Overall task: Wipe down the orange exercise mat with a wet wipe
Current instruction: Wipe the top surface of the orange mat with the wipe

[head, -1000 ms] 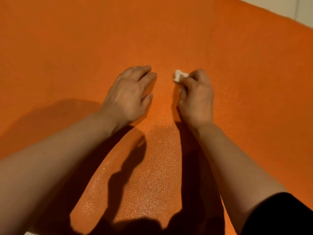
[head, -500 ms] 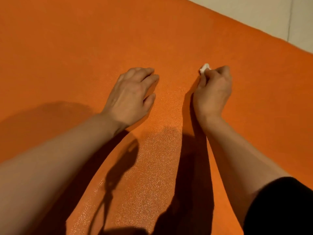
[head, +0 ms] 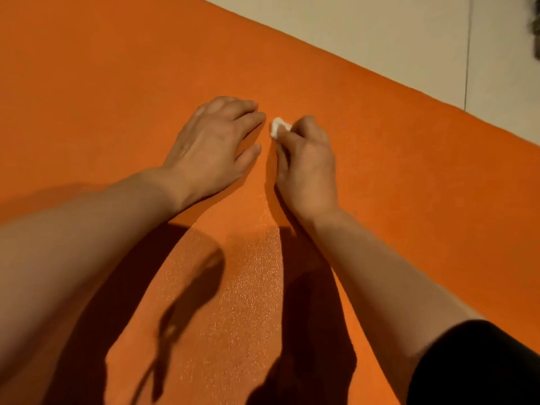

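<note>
The orange exercise mat (head: 102, 83) fills nearly the whole view, with a grainy sheen between my forearms. My left hand (head: 214, 144) lies palm down on the mat, fingers spread slightly and holding nothing. Just to its right, my right hand (head: 306, 162) is closed around a small crumpled white wet wipe (head: 279, 129), which sticks out past the fingertips and presses on the mat. The wipe sits a short way from my left fingertips.
The mat's far edge runs diagonally from the top middle to the right side, with pale tiled floor (head: 380, 33) beyond it. A dark fuzzy object (head: 534, 27) shows at the top right corner. A black sleeve (head: 482, 366) covers my right upper arm.
My right hand has slid the wipe back left across the mat, close to my left fingertips, after swinging out to the right. The left hand has stayed planted. The view has shifted toward the mat's edge.
</note>
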`<state>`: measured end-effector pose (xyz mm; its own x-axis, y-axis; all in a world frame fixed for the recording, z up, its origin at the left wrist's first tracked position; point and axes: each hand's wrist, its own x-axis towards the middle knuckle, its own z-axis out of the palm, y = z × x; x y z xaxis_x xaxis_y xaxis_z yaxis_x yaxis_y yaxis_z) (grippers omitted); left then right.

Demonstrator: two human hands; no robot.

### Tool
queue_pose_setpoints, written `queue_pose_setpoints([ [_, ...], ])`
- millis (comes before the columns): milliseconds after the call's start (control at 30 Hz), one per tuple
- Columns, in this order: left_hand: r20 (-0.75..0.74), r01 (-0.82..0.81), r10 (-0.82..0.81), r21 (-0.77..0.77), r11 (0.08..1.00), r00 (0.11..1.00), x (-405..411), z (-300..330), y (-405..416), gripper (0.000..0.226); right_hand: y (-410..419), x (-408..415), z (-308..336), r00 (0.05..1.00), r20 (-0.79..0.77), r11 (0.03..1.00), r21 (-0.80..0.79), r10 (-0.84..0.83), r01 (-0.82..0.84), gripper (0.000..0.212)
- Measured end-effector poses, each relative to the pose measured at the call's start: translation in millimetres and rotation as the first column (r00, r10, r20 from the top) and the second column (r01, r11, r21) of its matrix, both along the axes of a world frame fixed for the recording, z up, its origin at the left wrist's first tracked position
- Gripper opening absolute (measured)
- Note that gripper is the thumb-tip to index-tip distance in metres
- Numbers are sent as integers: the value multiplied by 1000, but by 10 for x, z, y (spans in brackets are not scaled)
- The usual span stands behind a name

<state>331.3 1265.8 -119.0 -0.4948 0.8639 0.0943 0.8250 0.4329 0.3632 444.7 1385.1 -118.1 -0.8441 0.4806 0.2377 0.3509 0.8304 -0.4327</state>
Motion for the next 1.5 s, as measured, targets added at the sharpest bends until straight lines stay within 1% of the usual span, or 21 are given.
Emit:
queue_pose_setpoints([
  [33,-5,-2,2,2,1000,1000,-55,-3,59,50,65,8,4,997,15,997,17,76,-76,16],
  [100,-10,-12,12,-11,1000,1000,-160,-16,182,56,307,-4,2,997,30,995,76,68,-70,15],
  [267,-78,-53,46,-79,995,996,-154,-92,306,69,418,-293,-28,939,2,938,34,-344,344,21],
  [300,-81,-56,50,-80,995,995,-148,-100,308,69,320,-367,-29,952,-13,952,21,-305,305,21],
  [367,-99,-64,55,-90,994,994,-158,-109,293,68,225,-410,-41,997,-37,997,31,-71,72,20],
  [433,-99,-61,52,-92,994,994,-179,-112,293,69,415,-341,-36,993,29,990,90,110,-112,19],
  [467,-83,-56,49,-85,995,995,-181,-110,306,69,581,-311,-28,993,58,985,134,105,-112,20],
  [533,-63,-46,42,-73,996,997,-172,-114,326,68,866,-304,-8,995,36,983,164,-90,83,24],
  [600,-74,-54,49,-73,996,996,-187,-122,327,68,876,-435,-12,951,-3,947,91,-308,307,25],
  [633,-78,-62,56,-77,995,995,-192,-122,324,70,767,-524,-17,944,-7,942,64,-330,330,26],
  [733,-90,-104,95,-106,989,991,-188,-116,308,76,494,-620,-20,1000,-9,998,66,-16,16,23],
  [800,-98,-114,102,-126,985,990,-185,-119,308,77,668,-542,-2,987,74,982,111,146,-153,22],
  [833,-96,-115,103,-130,985,990,-190,-123,310,77,822,-508,13,987,100,977,158,126,-141,23],
  [900,-91,-113,101,-136,984,991,-201,-125,316,77,1104,-477,33,993,74,978,193,-94,78,23],
  [967,-106,-117,102,-142,983,989,-211,-124,320,77,1150,-602,7,945,31,941,112,-326,320,27],
  [1000,-107,-117,103,-142,983,989,-208,-121,323,77,1059,-709,1,934,25,932,68,-357,355,28],
  [1100,-99,-129,116,-147,981,988,-194,-109,324,77,785,-941,-3,993,-6,992,39,-116,116,24],
  [1167,-87,-120,108,-149,981,990,-197,-105,331,77,907,-886,12,997,82,993,120,-1,-9,20],
  [1233,-81,-114,103,-154,981,991,-205,-110,333,77,1172,-739,43,984,117,981,158,-132,113,20],
  [1333,-82,-107,94,-179,978,992,-217,-108,331,77,1240,-754,157,918,188,937,79,-350,341,23],
  [1500,43,-106,112,-118,987,993,-249,5,329,73,897,-1157,223,980,188,996,-55,-63,74,22],
])
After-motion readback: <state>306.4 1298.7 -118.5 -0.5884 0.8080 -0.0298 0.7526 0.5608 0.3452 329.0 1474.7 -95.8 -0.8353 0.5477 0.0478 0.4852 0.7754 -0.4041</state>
